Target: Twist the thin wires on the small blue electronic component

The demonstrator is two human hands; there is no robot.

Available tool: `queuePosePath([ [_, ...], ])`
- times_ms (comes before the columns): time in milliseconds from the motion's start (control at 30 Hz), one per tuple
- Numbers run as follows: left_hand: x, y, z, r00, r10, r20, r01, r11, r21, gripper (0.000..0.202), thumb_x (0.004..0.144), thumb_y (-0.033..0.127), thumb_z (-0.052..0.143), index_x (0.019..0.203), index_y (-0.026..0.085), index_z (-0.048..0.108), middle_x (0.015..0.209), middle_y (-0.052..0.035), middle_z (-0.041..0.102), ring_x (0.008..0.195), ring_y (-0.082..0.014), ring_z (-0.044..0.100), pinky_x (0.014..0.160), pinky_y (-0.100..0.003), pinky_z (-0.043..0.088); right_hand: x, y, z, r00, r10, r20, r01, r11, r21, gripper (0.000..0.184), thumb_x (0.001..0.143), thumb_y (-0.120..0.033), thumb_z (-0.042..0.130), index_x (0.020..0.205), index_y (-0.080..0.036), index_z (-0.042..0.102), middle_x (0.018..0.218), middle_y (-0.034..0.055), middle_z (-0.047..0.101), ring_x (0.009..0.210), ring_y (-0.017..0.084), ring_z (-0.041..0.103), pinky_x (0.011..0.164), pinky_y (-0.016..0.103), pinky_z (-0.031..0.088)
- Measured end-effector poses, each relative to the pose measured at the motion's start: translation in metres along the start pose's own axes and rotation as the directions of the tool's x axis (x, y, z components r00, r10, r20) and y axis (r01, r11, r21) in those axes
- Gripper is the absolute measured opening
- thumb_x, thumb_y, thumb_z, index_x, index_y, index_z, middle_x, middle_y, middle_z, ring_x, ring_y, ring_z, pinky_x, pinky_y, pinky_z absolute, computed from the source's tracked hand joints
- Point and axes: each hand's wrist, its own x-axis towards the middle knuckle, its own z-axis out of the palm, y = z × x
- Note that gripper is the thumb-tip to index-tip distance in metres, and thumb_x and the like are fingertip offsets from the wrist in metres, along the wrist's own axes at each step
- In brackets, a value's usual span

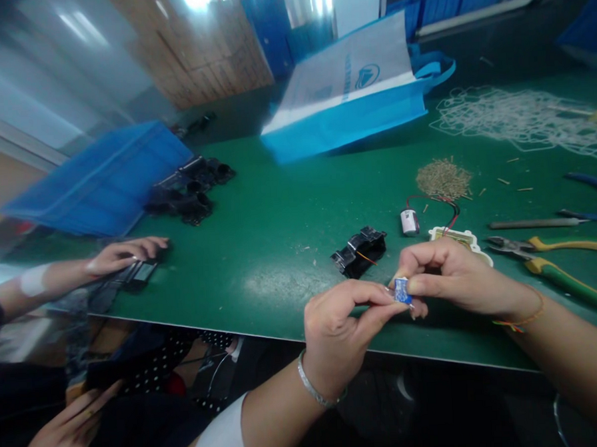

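Close to the table's front edge, my left hand (341,324) and my right hand (451,275) meet over a small blue component (402,290) with pale markings. Both hands pinch it between thumb and fingers; its exact kind is too small to tell. Just beyond my left hand lies a black plastic housing (359,252) with a thin orange wire across it. Behind my right hand, partly covered by it, is a whitish frame-like case (459,234). Red and black wires run near it, and a small white cylindrical battery (409,222) stands beside them.
Yellow-green cutting pliers (545,254) and a thin rod-like tool (533,224) lie at right. Farther back are a pile of small brass pins (443,179), tangled white strands (518,118) and a blue-white bag (346,87). At left, a co-worker's hand (127,254) rests near a blue bin (110,173).
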Motion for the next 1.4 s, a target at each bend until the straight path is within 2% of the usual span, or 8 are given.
queuePosePath([
  [100, -0.0005, 0.0002, 0.0005, 1.000, -0.001, -0.015, 0.002, 0.999, 0.038, 0.020, 0.071, 0.020, 0.079, 0.086, 0.017, 0.065, 0.078, 0.0039, 0.070, 0.068, -0.0064, 0.066, 0.065, -0.014, 0.053, 0.0009, 0.0010, -0.0005, 1.000, -0.012, 0.017, 0.012, 1.000, 0.012, 0.014, 0.089, -0.025, 0.066, 0.083, -0.013, 0.065, 0.069, 0.0020, 0.069, 0.061, 0.009, 0.065, 0.059, 0.014, 0.052],
  [400, 0.0003, 0.0000, -0.0019, 0.997, 0.056, 0.048, -0.057, 0.998, 0.016, 0.016, 0.073, 0.015, 0.077, 0.081, 0.017, 0.063, 0.079, 0.0042, 0.070, 0.074, -0.0066, 0.067, 0.072, -0.014, 0.053, -0.0024, 0.0027, -0.0013, 0.999, -0.030, 0.044, 0.028, 0.998, 0.049, 0.008, 0.091, -0.018, 0.064, 0.084, -0.013, 0.065, 0.071, 0.0005, 0.069, 0.062, 0.006, 0.064, 0.061, 0.010, 0.052],
  [567, -0.0009, 0.0007, -0.0005, 0.999, 0.054, -0.006, -0.054, 0.998, 0.033, 0.022, 0.070, 0.019, 0.079, 0.086, 0.017, 0.064, 0.079, 0.0039, 0.070, 0.069, -0.0061, 0.067, 0.067, -0.013, 0.053, -0.0017, 0.0022, -0.0015, 0.997, -0.031, 0.068, 0.026, 0.997, 0.070, 0.010, 0.091, -0.020, 0.064, 0.085, -0.013, 0.064, 0.072, 0.0007, 0.069, 0.063, 0.006, 0.064, 0.062, 0.011, 0.052],
  [700, 0.0004, 0.0004, -0.0009, 0.998, 0.066, 0.006, -0.067, 0.995, 0.071, 0.020, 0.070, 0.019, 0.079, 0.084, 0.017, 0.065, 0.078, 0.0047, 0.070, 0.068, -0.0055, 0.066, 0.066, -0.013, 0.051, -0.0016, 0.0023, -0.0022, 0.997, -0.041, 0.063, 0.037, 0.998, 0.059, 0.009, 0.091, -0.019, 0.063, 0.085, -0.013, 0.063, 0.072, 0.0009, 0.069, 0.063, 0.006, 0.064, 0.062, 0.011, 0.052],
  [967, 0.0003, 0.0026, -0.0018, 0.997, 0.058, 0.049, -0.055, 0.997, -0.055, 0.016, 0.073, 0.013, 0.076, 0.081, 0.015, 0.063, 0.079, 0.0028, 0.070, 0.074, -0.0068, 0.067, 0.072, -0.015, 0.054, -0.0014, 0.0023, -0.0015, 0.996, -0.043, 0.077, 0.038, 0.997, 0.074, 0.011, 0.091, -0.022, 0.064, 0.085, -0.012, 0.063, 0.072, 0.0013, 0.069, 0.063, 0.005, 0.064, 0.062, 0.010, 0.051],
  [1133, -0.0011, 0.0018, -0.0004, 1.000, 0.024, -0.013, -0.024, 1.000, -0.004, 0.024, 0.069, 0.017, 0.080, 0.088, 0.015, 0.064, 0.081, 0.0029, 0.071, 0.070, -0.0056, 0.067, 0.069, -0.012, 0.053, -0.0003, 0.0016, -0.0013, 0.997, -0.039, 0.068, 0.035, 0.998, 0.058, 0.011, 0.090, -0.022, 0.065, 0.086, -0.013, 0.064, 0.073, 0.0010, 0.069, 0.064, 0.005, 0.064, 0.063, 0.010, 0.051],
  [1267, -0.0011, 0.0011, -0.0015, 0.999, 0.030, 0.027, -0.031, 0.999, 0.040, 0.021, 0.071, 0.017, 0.078, 0.088, 0.017, 0.066, 0.080, 0.0043, 0.071, 0.071, -0.0049, 0.066, 0.069, -0.012, 0.051, -0.0008, 0.0021, -0.0018, 0.997, -0.034, 0.063, 0.032, 0.999, 0.037, 0.010, 0.091, -0.021, 0.064, 0.086, -0.013, 0.064, 0.074, 0.0014, 0.070, 0.065, 0.006, 0.065, 0.063, 0.011, 0.052],
  [1400, -0.0001, -0.0001, -0.0029, 0.998, 0.053, 0.040, -0.052, 0.999, -0.010, 0.016, 0.073, 0.015, 0.077, 0.084, 0.016, 0.065, 0.081, 0.0034, 0.070, 0.074, -0.0058, 0.066, 0.073, -0.014, 0.052, -0.0017, 0.0032, -0.0024, 0.997, -0.034, 0.063, 0.032, 0.999, 0.032, 0.008, 0.091, -0.020, 0.063, 0.087, -0.013, 0.064, 0.075, 0.0019, 0.070, 0.066, 0.006, 0.065, 0.064, 0.011, 0.052],
])
